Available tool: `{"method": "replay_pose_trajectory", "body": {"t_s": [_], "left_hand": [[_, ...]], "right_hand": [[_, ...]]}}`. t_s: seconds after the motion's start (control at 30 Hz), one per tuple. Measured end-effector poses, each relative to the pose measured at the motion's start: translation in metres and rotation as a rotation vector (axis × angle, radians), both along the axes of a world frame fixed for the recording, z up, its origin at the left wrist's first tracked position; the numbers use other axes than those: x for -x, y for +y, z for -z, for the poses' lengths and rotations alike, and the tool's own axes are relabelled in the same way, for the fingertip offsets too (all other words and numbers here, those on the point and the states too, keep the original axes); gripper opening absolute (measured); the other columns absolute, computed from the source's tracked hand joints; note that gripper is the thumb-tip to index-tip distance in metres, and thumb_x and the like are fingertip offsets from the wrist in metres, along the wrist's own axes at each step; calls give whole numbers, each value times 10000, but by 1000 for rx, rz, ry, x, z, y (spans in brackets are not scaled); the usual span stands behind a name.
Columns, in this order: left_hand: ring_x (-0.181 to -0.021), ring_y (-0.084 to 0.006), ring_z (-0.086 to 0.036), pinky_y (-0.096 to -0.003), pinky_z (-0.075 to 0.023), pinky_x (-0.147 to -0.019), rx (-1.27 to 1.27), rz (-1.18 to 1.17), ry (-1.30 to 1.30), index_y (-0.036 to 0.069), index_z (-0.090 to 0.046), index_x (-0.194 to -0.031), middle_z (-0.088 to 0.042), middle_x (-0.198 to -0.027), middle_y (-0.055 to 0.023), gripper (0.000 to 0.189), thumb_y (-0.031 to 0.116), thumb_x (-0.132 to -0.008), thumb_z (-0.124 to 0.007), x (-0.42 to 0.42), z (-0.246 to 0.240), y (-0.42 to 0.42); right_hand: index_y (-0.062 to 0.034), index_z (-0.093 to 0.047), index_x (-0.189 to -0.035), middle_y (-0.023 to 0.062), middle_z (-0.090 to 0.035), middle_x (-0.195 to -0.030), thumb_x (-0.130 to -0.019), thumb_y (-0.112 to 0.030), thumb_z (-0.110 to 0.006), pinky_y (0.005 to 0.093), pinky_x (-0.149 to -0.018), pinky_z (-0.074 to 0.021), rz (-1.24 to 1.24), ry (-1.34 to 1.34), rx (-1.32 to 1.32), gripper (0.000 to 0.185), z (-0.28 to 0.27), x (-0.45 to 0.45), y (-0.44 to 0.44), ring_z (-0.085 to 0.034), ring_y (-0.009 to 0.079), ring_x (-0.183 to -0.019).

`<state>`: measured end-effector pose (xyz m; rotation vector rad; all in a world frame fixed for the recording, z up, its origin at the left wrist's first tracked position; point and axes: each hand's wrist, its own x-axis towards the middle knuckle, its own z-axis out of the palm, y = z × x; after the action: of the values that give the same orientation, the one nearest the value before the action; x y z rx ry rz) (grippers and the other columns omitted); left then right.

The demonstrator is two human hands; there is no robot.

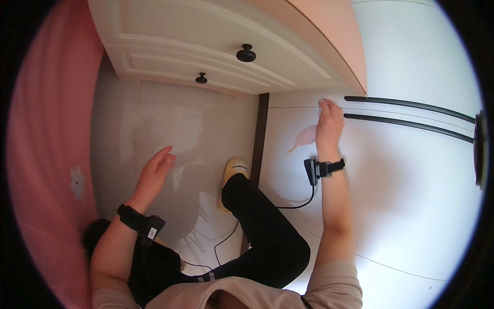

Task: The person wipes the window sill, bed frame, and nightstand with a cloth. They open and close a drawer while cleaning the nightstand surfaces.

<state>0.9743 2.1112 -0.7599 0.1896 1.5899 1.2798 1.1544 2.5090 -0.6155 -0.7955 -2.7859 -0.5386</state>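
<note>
My right hand (330, 116) is stretched forward over the white surface at the right, near the lower corner of a white drawer cabinet (185, 34). Its fingers are bent around something pale, mostly hidden, that I cannot name. Beside the wrist lies a pink, leaf-shaped object (306, 136) with a thin yellowish tip. Over the grey tiled floor hangs my left hand (155, 166), its fingers slightly curled and nothing seen in it. Each wrist wears a black strap with a small black device, and a cable runs from the right one.
The cabinet has round black knobs (246, 53) and a pink top (328, 23). Pink fabric (46, 135) with a white flower hangs at the left. Two long black handles (409, 124) lie at the right. A dark strip (259, 135) edges the floor near my yellow shoe (236, 166). Cables cross the floor.
</note>
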Motion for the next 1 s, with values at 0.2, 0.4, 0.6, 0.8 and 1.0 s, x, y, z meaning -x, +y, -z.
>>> {"method": "replay_pose_trajectory", "body": {"t_s": [0.2, 0.4, 0.6, 0.8, 1.0], "left_hand": [[-1033, -183, -611, -287, -445, -931, -72, -58, 8, 33, -454, -1387, -628, -1150, -108, 408, 173, -1004, -461, -1, -9, 8], [-1025, -181, -611, -292, -443, -935, -56, -85, -4, 36, -435, -1402, -619, -1164, -109, 418, 165, -1004, -456, 1, -15, 10], [-1014, -175, -603, -290, -444, -929, -68, -117, 1, 50, -410, -1422, -618, -1149, -107, 438, 179, -1007, -464, 0, -12, 12], [-1020, -174, -600, -291, -446, -929, -142, -142, -37, 52, -412, -1421, -621, -1144, -108, 441, 197, -1008, -472, 1, -15, 15], [-1026, -177, -600, -290, -445, -930, -99, -145, -43, 49, -412, -1421, -618, -1151, -105, 444, 194, -1005, -474, 0, -16, 17]], "right_hand": [[33, -544, -1259, 179, -519, -1327, -877, -105, -483, 431, -1081, -326, -88, -562, -492, 410, -10, 6, 39, -428, 299, -1306], [57, -518, -1267, 227, -511, -1320, -886, -127, -472, 424, -1073, -331, -70, -701, -543, 426, -27, 19, 30, -417, 332, -1316], [41, -472, -1352, 180, -444, -1427, -930, -171, -446, 359, -1030, -308, 126, -910, -845, 474, -41, 30, 19, -350, 319, -1350], [36, -522, -1285, 186, -503, -1345, -929, -184, -442, 340, -980, -338, 40, -936, -897, 426, -36, 30, 24, -415, 314, -1278], [61, -436, -1377, 199, -464, -1400, -923, -190, -448, 336, -943, -368, -18, -1192, -726, 519, -21, 24, 34, -390, 289, -1324]]}}
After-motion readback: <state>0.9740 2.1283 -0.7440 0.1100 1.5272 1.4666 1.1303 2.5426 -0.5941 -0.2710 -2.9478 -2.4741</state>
